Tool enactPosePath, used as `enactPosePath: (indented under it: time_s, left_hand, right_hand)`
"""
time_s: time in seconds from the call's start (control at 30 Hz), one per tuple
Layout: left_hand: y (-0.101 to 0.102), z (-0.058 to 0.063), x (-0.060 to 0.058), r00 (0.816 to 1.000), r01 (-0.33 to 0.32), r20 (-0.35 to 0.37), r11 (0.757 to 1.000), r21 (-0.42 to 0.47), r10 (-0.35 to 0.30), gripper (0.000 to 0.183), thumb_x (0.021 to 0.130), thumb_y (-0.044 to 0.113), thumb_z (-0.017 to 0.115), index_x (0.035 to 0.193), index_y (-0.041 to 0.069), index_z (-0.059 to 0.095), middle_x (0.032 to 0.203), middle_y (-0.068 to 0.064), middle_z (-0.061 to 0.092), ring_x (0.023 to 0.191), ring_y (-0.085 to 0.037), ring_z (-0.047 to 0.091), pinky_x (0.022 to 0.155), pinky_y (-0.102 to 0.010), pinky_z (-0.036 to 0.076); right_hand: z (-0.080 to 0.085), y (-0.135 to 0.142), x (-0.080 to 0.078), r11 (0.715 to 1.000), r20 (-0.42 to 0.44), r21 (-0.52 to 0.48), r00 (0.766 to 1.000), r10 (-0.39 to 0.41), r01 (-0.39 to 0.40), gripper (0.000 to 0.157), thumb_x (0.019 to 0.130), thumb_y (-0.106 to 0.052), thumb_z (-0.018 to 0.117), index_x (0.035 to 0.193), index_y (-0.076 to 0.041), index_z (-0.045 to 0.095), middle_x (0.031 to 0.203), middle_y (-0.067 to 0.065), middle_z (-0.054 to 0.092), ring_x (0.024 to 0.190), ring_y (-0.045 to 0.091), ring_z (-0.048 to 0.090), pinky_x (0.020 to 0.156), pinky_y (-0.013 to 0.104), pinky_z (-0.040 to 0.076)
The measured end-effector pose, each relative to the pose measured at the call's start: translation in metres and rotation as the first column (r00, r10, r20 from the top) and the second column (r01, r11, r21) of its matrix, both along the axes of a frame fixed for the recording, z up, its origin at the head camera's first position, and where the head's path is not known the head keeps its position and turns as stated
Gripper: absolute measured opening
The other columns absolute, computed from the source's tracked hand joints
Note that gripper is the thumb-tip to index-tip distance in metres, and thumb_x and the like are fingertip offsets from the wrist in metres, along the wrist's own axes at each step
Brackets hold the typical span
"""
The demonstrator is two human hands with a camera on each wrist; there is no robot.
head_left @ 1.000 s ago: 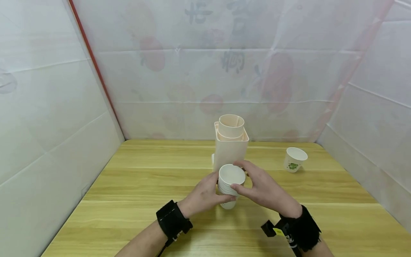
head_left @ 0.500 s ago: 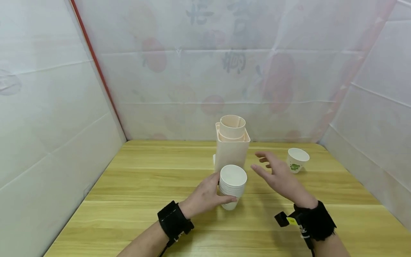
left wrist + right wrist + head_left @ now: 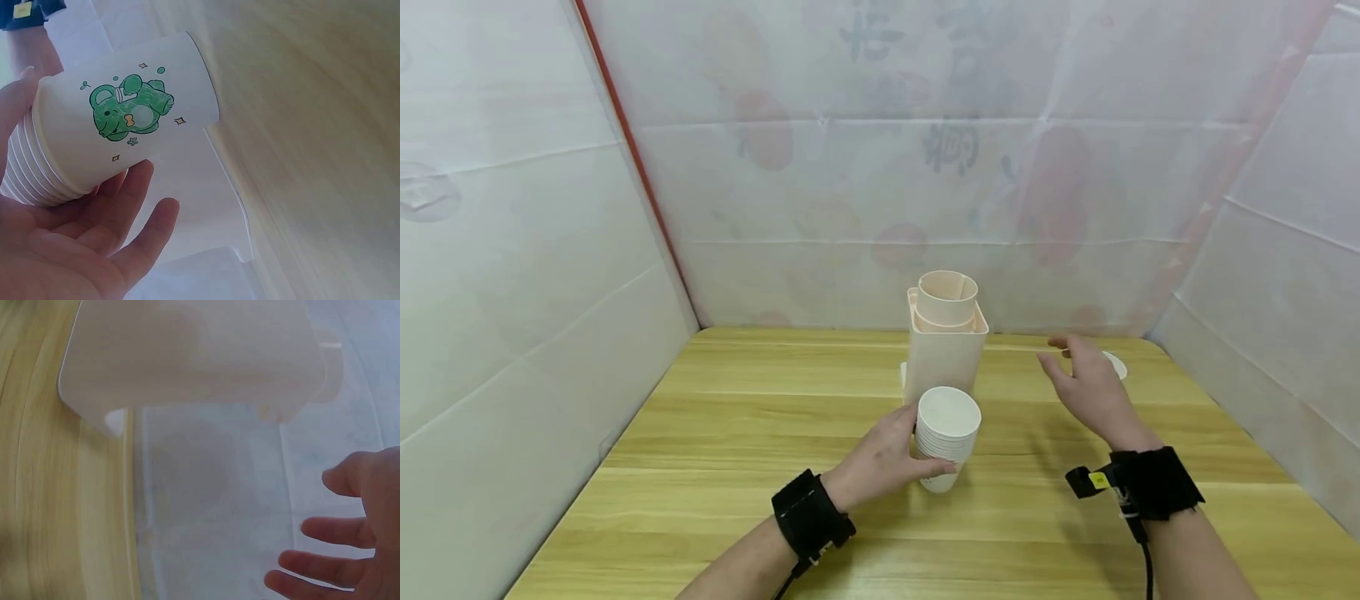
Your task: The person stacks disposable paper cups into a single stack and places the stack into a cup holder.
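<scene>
My left hand point(image 3: 883, 458) grips a stack of nested white paper cups point(image 3: 948, 421) near the middle of the table. In the left wrist view the outermost cup point(image 3: 137, 94) shows a green bear print, with several stacked rims toward the thumb. My right hand point(image 3: 1093, 392) is raised at the right with fingers apart and nothing between them. It overlaps a single paper cup point(image 3: 1115, 365) in the head view, so only part of that cup's rim shows. Right behind the stack stands a cream cup dispenser point(image 3: 947, 358) with a round tube point(image 3: 948, 298) rising from its top.
The wood-grain table point(image 3: 760, 433) is bounded by white printed sheeting point(image 3: 820, 183) at the back and both sides. A red strip point(image 3: 632, 154) runs down the left rear corner. Both wrists wear black bands point(image 3: 1157, 483) with cameras and cables.
My right hand has let go of the cup stack and moved right, over toward the single cup. My left hand keeps its hold on the stack in nearly the same place.
</scene>
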State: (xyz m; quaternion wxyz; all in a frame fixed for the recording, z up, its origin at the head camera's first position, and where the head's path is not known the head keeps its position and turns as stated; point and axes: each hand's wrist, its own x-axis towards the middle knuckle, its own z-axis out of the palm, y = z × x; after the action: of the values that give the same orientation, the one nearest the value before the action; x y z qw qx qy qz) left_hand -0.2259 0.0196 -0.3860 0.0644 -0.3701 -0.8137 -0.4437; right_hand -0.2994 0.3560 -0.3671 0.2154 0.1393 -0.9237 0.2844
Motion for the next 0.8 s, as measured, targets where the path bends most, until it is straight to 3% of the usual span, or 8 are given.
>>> enactPosePath:
  time_s: [0.07,0.23,0.4,0.53,0.7,0.8]
  left_hand:
    - [0.001,0.000,0.000,1.000,0.002,0.005,1.000,0.003,-0.002,0.078,0.072,0.046,0.074,0.135,0.026,0.032,0.122,0.008,0.049,0.110,-0.005,0.045,0.094,-0.029,0.041]
    - [0.002,-0.001,-0.002,1.000,0.016,-0.002,1.000,0.014,-0.016,0.079,0.072,0.045,0.074,0.135,0.030,0.029,0.122,0.009,0.048,0.110,-0.006,0.045,0.092,-0.030,0.042]
    - [0.003,-0.003,-0.004,0.999,0.040,-0.029,0.999,0.012,-0.039,0.080,0.073,0.048,0.072,0.136,0.031,0.027,0.123,0.009,0.048,0.109,-0.006,0.046,0.090,-0.029,0.044]
    - [0.004,-0.002,-0.004,0.998,0.050,-0.044,0.999,0.020,-0.049,0.080,0.074,0.047,0.072,0.137,0.030,0.027,0.123,0.009,0.048,0.108,-0.006,0.046,0.089,-0.028,0.044]
    - [0.005,-0.002,-0.002,0.998,0.049,-0.034,0.998,0.025,-0.049,0.079,0.073,0.045,0.073,0.136,0.029,0.028,0.123,0.008,0.048,0.108,-0.006,0.046,0.089,-0.027,0.044]
    - [0.006,-0.001,-0.001,0.999,0.043,-0.019,0.999,0.022,-0.043,0.079,0.073,0.045,0.073,0.136,0.028,0.029,0.123,0.008,0.048,0.108,-0.005,0.046,0.090,-0.027,0.044]
  right_hand:
    - [0.002,0.009,-0.006,1.000,0.013,0.001,1.000,-0.025,0.025,0.051,0.095,-0.052,0.039,0.137,-0.023,0.034,0.135,0.013,0.038,0.114,0.033,0.039,0.072,0.061,0.036]
    - [0.021,0.016,-0.003,0.995,0.038,0.020,0.994,-0.102,0.101,0.064,0.093,-0.056,0.037,0.137,-0.009,0.033,0.133,0.027,0.033,0.108,0.045,0.037,0.083,0.059,0.035]
    - [0.023,0.024,-0.002,0.975,0.076,0.048,0.972,-0.220,0.217,0.079,0.090,-0.062,0.036,0.136,0.002,0.028,0.132,0.037,0.024,0.110,0.054,0.027,0.084,0.065,0.029]
    - [0.021,0.032,-0.005,0.951,0.126,0.096,0.944,-0.306,0.295,0.084,0.090,-0.061,0.037,0.137,0.007,0.021,0.130,0.042,0.019,0.112,0.059,0.021,0.084,0.069,0.024]
    - [0.021,0.043,-0.005,0.936,0.265,0.148,0.899,-0.348,0.319,0.092,0.091,-0.059,0.035,0.137,0.014,0.003,0.130,0.050,0.006,0.115,0.064,0.008,0.088,0.073,0.017]
    - [0.017,0.048,-0.005,0.933,0.319,0.158,0.878,-0.357,0.322,0.096,0.090,-0.060,0.036,0.136,0.015,-0.001,0.129,0.051,0.005,0.113,0.065,0.008,0.088,0.073,0.019]
